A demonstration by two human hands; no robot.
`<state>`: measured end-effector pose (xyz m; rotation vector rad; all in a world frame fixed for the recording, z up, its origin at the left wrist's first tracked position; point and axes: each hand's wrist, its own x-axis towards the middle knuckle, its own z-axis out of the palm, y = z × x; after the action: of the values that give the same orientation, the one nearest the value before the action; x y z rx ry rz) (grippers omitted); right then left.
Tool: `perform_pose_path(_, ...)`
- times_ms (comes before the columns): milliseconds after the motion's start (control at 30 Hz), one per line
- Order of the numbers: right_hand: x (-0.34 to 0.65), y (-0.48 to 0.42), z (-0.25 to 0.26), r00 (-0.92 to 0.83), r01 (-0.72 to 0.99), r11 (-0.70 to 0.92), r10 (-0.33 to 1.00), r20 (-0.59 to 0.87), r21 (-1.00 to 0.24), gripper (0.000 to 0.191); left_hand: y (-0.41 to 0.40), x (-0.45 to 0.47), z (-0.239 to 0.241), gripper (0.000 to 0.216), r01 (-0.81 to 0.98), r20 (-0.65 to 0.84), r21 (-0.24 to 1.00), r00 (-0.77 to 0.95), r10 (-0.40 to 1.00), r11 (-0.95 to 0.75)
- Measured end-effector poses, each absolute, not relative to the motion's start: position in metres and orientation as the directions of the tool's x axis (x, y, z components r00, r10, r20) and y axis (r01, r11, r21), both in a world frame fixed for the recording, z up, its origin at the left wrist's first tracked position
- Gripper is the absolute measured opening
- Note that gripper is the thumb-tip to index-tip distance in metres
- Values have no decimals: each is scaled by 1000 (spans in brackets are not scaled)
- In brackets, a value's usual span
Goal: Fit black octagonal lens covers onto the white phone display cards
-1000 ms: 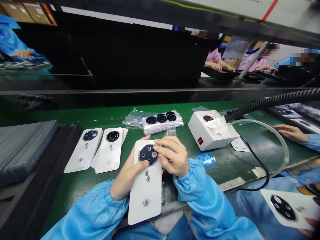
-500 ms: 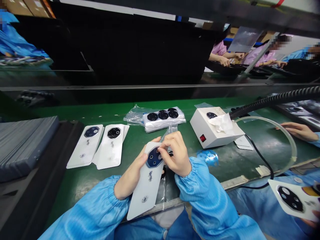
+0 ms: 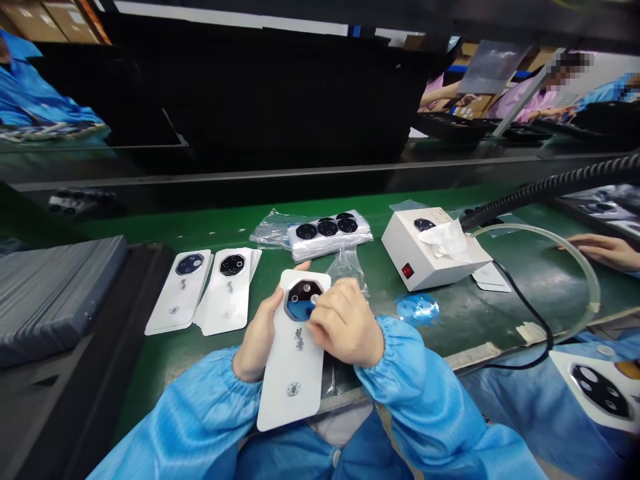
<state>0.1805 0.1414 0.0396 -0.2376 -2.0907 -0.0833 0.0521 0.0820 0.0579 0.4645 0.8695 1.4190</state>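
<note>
My left hand (image 3: 260,337) grips a white phone back cover (image 3: 291,363) along its left side, tilted above the bench. Near its top the cover has a dark octagonal camera lens plate (image 3: 299,300) with round openings, and printed characters lie below. My right hand (image 3: 346,323) is closed, fingers curled together at the right edge of the lens plate. What those fingers pinch, if anything, is hidden. Clear plastic film (image 3: 350,267) lies behind my right hand. To the left lie two stacks of similar covers, a left stack (image 3: 175,297) and a right stack (image 3: 227,300).
A bag of black lens plates (image 3: 327,233) lies at the back. Right of it stand a white box (image 3: 423,257) with a red switch, a ribbed hose (image 3: 555,190) and a clear tube (image 3: 593,287). Grey trays (image 3: 60,293) fill the left. A co-worker's hand (image 3: 603,250) rests at right.
The cover has turned more upright, and its lens plate now reflects differently. My right hand has moved slightly down along the plate's right edge, with its fingers more curled.
</note>
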Motion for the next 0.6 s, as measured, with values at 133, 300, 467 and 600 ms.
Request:
perform_pose_path(133,204,107,38,-561,0,968,206,801,-249,6,85,49,61,61,-643,-268,741,-15,963,196)
perform_pose_path(300,272,116,18,-443,351,757,653,614,-552,10,87,34,70,53,-588,-249,800,-143,958,120)
perform_pose_path(467,315,154,-22,-221,738,488,828,516,-466,11,90,56,81,52,-563,-266,815,-156,951,135)
perform_pose_path(600,315,150,-30,-133,896,317,860,493,-312,11,74,137,63,54,-532,-468,642,297,832,552)
